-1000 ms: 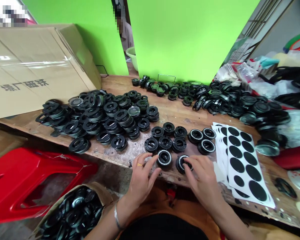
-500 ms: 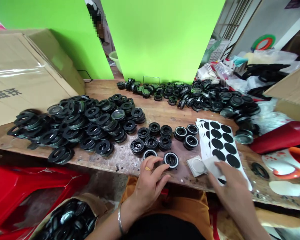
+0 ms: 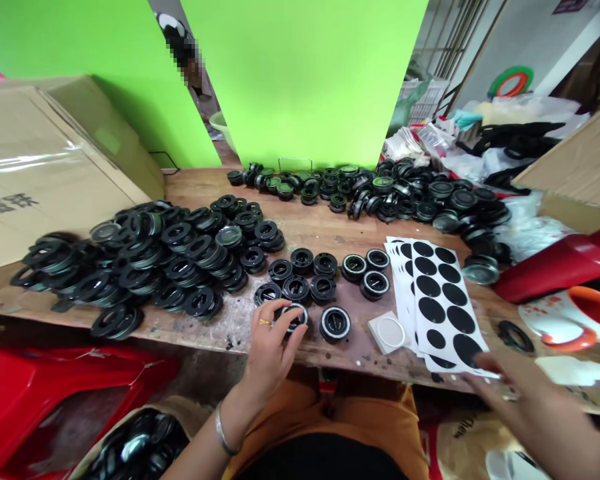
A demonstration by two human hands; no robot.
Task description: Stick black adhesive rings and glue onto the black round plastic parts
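Observation:
My left hand, with a ring and a bracelet, is at the table's front edge. Its thumb and fingers curl around a round black part with a white ring, partly hidden by the fingers. A similar white-ringed part stands just right of it. Blurred by motion, my right hand is at the lower corner of a sheet of black round stickers. Whether its fingers hold anything cannot be made out. A small white square pad with a circle on it lies between the hands.
Black rings are heaped at left, with more round parts along the back. Several black parts stand grouped mid-table. A cardboard box is at left; an orange-white mug and red object are at right.
My left hand has moved left from beside one white-ringed part onto the other. My right hand has let go of a white square piece and moved right to the sticker sheet's lower corner.

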